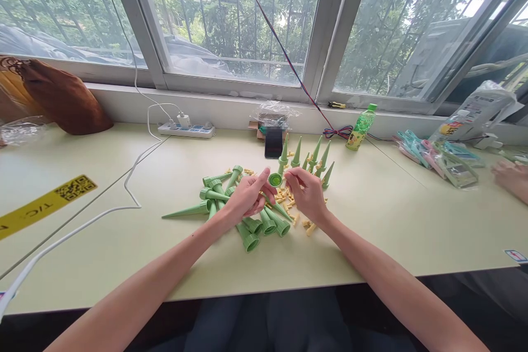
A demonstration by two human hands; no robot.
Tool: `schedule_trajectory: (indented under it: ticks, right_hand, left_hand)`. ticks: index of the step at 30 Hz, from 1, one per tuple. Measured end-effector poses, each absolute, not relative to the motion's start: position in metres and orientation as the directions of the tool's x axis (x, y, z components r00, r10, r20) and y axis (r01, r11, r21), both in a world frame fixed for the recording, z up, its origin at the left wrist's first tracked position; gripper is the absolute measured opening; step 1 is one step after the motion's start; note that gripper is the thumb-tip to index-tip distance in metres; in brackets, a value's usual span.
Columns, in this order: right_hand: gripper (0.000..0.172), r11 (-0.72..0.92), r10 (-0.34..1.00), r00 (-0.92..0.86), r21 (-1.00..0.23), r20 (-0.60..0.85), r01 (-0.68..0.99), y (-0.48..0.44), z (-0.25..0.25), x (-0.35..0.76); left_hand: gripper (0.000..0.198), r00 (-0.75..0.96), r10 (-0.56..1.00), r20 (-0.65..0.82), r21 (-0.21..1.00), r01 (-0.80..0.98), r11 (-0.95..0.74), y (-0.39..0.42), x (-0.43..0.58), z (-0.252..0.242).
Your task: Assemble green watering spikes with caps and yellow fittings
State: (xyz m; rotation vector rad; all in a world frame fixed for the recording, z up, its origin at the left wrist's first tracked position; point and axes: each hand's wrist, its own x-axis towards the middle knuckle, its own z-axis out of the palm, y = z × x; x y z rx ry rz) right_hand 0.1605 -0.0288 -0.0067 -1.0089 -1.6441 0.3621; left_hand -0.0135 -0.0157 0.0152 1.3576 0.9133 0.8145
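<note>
My left hand (247, 198) is closed around a green plastic cone spike (275, 180), its round open end turned up toward me. My right hand (306, 193) pinches something small right beside that open end; I cannot make out what it is. Under and left of my hands lies a heap of the same green cones (214, 198) on their sides. Several more green cones (317, 157) stand upright just behind my hands. Small yellow plastic pieces (289, 201) are scattered between the two groups.
A pale green table (124, 242) runs below a window. On it: a white power strip (186, 130) with a trailing white cable, a dark phone (273, 143), a green drink bottle (362, 126), packets (433, 154) at right. Another person's hand (509, 176) shows far right. A brown bag (61, 99) sits left.
</note>
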Motion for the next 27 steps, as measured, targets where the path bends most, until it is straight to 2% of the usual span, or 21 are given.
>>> schedule_trajectory:
  ticks: [10, 27]
  right_hand:
    - [0.028, 0.595, 0.761, -0.027, -0.682, 0.648, 0.425, -0.029, -0.006, 0.161]
    - [0.025, 0.592, 0.770, -0.028, -0.698, 0.637, 0.404, -0.027, -0.010, 0.160]
  left_hand:
    - [0.067, 0.507, 0.856, -0.099, 0.991, -0.032, 0.133, -0.009, -0.015, 0.005]
    - [0.053, 0.550, 0.832, -0.075, 0.994, -0.029, 0.108, -0.011, -0.017, 0.009]
